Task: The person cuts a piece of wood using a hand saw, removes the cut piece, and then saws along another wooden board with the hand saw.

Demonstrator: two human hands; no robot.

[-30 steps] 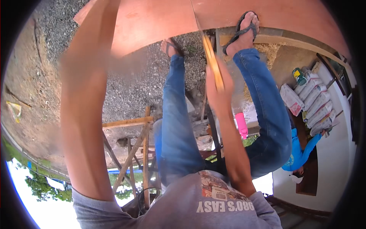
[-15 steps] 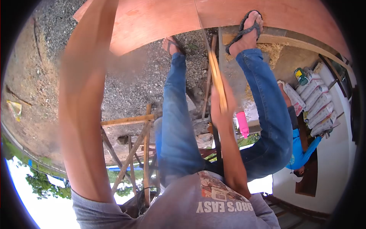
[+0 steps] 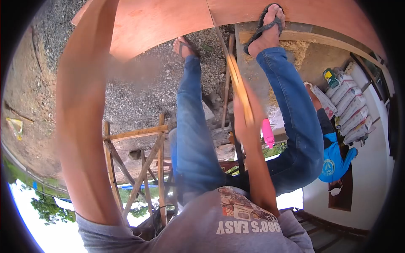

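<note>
My right hand, smeared by motion, is closed around the yellowish wooden handle of a handsaw. Its thin blade runs up to the edge of a reddish plywood sheet, where a narrow cut line continues away from me. On the left my bare left arm reaches forward over the sheet's side and out of the frame's top, so the left hand is hidden. My right foot, in a black flip-flop, is on the sheet, while the left foot is down on gravel.
A wooden trestle frame stands at left. Near my right knee is a pink bottle. Stacked sacks with a green container lie at right, close to a person in a blue shirt. Sawdust covers ground by the timber.
The handsaw has drawn back slightly toward me from the sheet's edge. The whole view has shifted a little, and the person in blue has changed posture.
</note>
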